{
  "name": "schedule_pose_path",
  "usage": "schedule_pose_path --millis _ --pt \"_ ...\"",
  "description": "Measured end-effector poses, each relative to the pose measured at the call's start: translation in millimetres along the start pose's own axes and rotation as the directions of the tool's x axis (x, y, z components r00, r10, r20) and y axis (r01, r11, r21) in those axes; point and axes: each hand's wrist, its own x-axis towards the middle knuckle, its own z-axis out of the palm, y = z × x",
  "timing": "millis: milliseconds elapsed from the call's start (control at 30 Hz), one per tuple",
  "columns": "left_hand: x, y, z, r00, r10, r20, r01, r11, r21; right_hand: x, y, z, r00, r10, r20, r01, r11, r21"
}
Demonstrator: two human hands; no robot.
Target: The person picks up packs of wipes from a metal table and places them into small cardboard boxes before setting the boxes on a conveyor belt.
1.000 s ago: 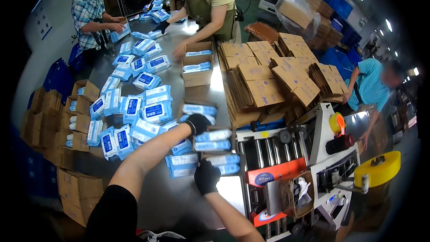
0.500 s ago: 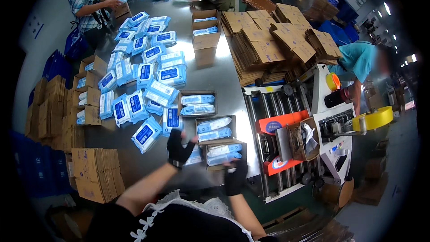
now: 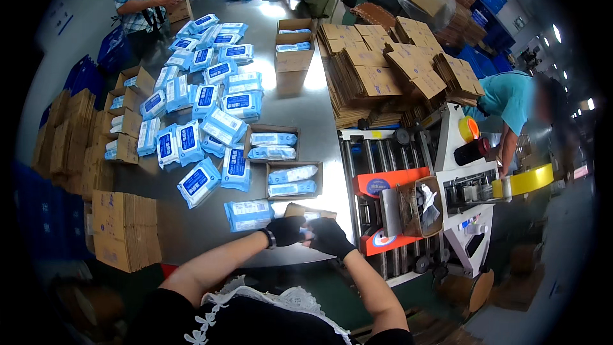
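Observation:
Both my hands wear black fingerless gloves and meet at a small cardboard box (image 3: 311,210) at the table's near edge. My left hand (image 3: 285,230) is closed at its near left side, and my right hand (image 3: 329,237) is closed at its near right side. My hands and a raised flap hide most of what lies in the box. A blue-and-white wipes pack (image 3: 248,215) lies flat beside my left hand. Just beyond, an open carton (image 3: 321,179) holds two packs on edge, and another open carton (image 3: 249,153) behind it holds two more.
A heap of wipes packs (image 3: 223,124) covers the table's middle left. Folded cartons (image 3: 128,230) stand at its left edge; more cartons (image 3: 373,76) are stacked at the back right. A roller carton-sealing machine (image 3: 389,207) adjoins the right edge. Co-workers (image 3: 507,105) stand around.
My hands have come together at the nearest box, the left moving right and nearer. The box's packs, seen before, are now mostly covered. My view has shifted slightly.

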Motion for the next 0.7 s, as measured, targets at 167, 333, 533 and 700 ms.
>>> schedule_pose_path --millis 167,333,533,700 --pt "5.0 -59.0 20.0 0.869 -0.318 -0.380 0.197 0.926 -0.323 10.7 29.9 17.0 0.991 0.062 -0.118 -0.093 0.959 -0.269" --pt "12.7 -45.8 68.0 0.939 -0.116 -0.323 0.028 0.964 -0.263 28.4 -42.3 -27.7 0.874 0.304 -0.380 -0.394 0.900 -0.187" --pt "39.2 -2.8 98.9 0.931 -0.076 -0.358 -0.087 0.903 -0.420 -31.0 22.0 12.8 0.968 0.054 -0.246 -0.182 0.825 -0.536" --pt "9.4 29.7 -22.6 0.378 -0.221 -0.899 0.134 0.974 -0.182 -33.3 71.7 -38.5 0.936 0.096 -0.340 -0.319 0.642 -0.697"
